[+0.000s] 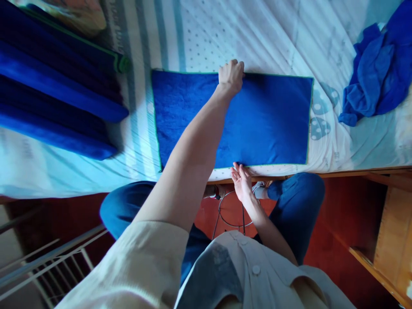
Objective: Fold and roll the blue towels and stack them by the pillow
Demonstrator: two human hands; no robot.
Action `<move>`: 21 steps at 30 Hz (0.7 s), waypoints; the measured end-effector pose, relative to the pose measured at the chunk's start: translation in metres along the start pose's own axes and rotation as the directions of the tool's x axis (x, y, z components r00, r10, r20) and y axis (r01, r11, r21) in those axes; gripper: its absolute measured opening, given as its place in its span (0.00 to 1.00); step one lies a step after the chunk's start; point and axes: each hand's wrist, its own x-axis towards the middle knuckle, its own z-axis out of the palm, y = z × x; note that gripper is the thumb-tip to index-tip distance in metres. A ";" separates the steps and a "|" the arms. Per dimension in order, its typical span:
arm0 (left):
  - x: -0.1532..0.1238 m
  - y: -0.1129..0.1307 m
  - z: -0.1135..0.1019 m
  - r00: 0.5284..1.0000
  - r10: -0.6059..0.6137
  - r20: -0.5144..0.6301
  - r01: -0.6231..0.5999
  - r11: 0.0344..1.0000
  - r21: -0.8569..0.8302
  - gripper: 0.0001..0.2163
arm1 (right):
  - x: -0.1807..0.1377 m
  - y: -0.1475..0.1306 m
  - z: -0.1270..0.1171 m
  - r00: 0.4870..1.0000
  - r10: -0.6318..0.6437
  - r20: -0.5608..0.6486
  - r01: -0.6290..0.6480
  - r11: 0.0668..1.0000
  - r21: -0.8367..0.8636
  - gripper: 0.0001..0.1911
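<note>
As left fingers pinch one flat blue cloth, right fingers lie half-open, empty.
Inside bed's near edge: one crumpled blue fabric.

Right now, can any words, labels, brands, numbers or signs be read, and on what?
None can be read for certain.
Patterned sheet: letter-like print at upper left, too blurred to read.
Same sheet, right of the spread blue cloth: letter-like marks, too small to read.
Blue cloth: no lettering seen.
</note>
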 end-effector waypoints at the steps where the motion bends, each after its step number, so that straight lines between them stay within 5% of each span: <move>1: 0.001 0.000 -0.002 1.000 -0.009 -0.004 0.009 1.000 0.009 0.18 | 0.000 0.001 -0.001 1.000 -0.005 -0.001 0.005 1.000 0.000 0.11; 11: -0.008 -0.014 -0.022 0.987 0.146 -0.069 -0.153 0.982 -0.108 0.16 | -0.023 0.001 -0.024 0.997 -0.060 0.044 0.061 0.998 -0.013 0.12; 21: -0.127 0.019 -0.119 0.967 0.090 -0.237 -0.164 0.936 -0.313 0.11 | -0.090 -0.060 -0.084 0.950 -0.303 0.078 0.313 0.929 -0.199 0.19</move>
